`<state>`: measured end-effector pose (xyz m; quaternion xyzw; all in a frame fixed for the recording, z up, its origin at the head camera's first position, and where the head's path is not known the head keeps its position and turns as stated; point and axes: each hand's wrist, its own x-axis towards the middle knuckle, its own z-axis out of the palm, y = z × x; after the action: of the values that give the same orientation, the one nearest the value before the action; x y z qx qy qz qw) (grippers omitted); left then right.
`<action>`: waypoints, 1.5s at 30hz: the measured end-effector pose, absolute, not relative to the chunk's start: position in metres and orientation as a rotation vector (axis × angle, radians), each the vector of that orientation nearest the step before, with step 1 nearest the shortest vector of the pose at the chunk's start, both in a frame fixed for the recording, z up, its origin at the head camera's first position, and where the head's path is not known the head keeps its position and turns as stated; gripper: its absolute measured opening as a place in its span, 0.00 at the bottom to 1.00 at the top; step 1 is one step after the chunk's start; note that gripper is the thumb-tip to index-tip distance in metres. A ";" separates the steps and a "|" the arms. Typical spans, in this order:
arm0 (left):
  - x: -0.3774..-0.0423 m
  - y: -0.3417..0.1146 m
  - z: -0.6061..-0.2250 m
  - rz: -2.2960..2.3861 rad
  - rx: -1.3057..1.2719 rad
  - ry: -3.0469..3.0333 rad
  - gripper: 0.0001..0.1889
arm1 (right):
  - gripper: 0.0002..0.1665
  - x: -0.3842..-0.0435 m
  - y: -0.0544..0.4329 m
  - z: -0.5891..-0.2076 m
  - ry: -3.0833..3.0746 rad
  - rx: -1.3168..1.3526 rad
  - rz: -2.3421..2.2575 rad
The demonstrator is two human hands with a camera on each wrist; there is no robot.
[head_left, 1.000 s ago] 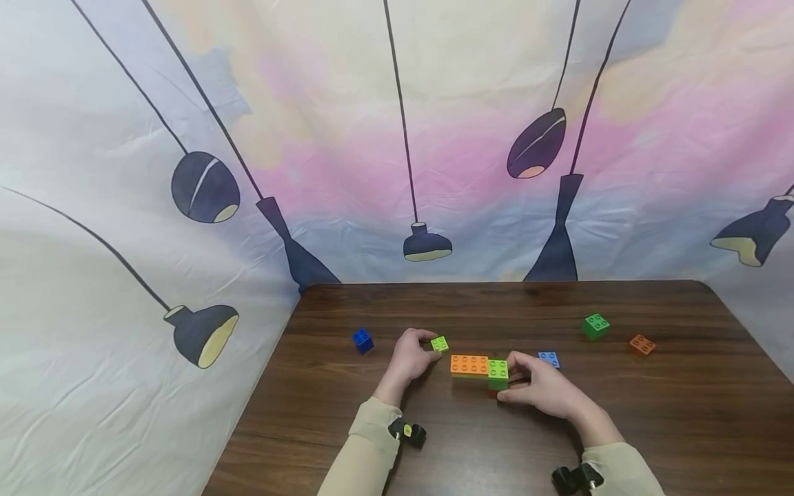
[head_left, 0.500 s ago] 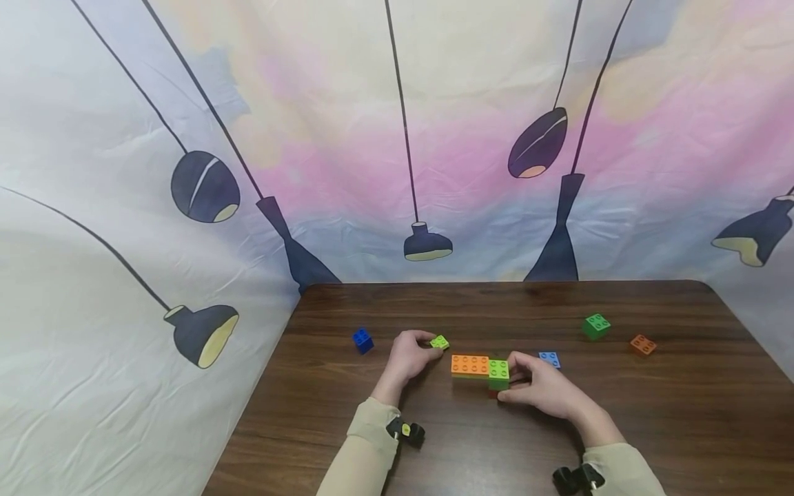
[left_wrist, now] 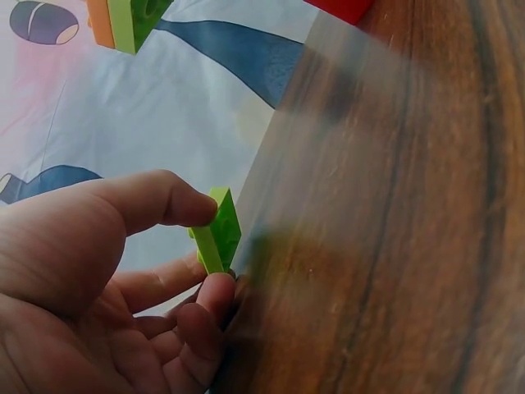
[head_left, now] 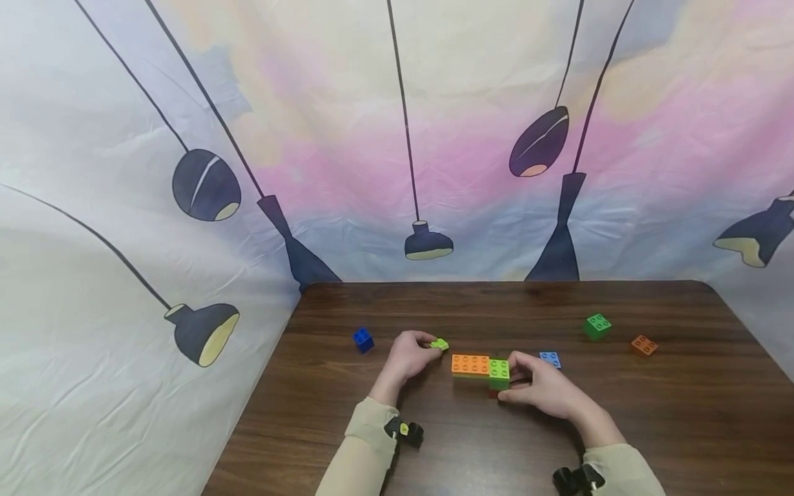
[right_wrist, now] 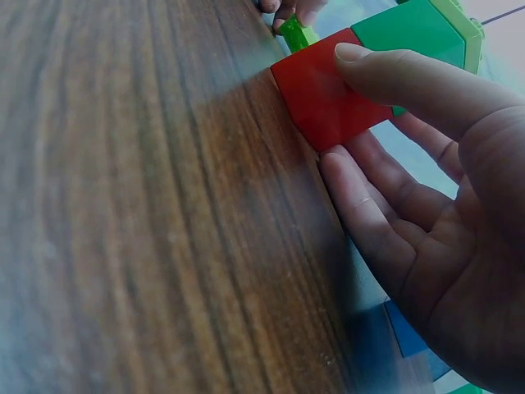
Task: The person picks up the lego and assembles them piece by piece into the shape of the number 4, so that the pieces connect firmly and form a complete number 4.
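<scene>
Lime plate (head_left: 440, 344) is pinched, tilted, by the left hand (head_left: 412, 356), just left of the stack (head_left: 486, 369), whose long orange brick (head_left: 470, 365) is pointed leftward; its red brick (right_wrist: 328, 89) is gripped by the right hand (head_left: 541, 387).

Brick stack (head_left: 480, 368) on tbl (head_left: 477, 441), btwn L hand (head_left: 411, 355) & R hand (head_left: 546, 386).

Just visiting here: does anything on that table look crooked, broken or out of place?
Nothing looks spilled or visibly broken. The one oddity is the orange brick, which juts out to the left of the stack, so the build looks lopsided. The right hand grips its red brick.
</scene>
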<state>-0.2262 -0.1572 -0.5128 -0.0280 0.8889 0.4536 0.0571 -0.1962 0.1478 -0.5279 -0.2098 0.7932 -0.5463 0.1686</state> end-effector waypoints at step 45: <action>-0.223 -0.154 -0.496 1.512 0.143 2.774 0.18 | 0.23 -0.197 0.148 -0.527 2.276 -0.617 -1.534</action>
<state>-0.2228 -0.1541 -0.4959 0.0454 0.8771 0.4781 -0.0105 -0.1969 0.1481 -0.5274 -0.2165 0.7981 -0.5381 0.1633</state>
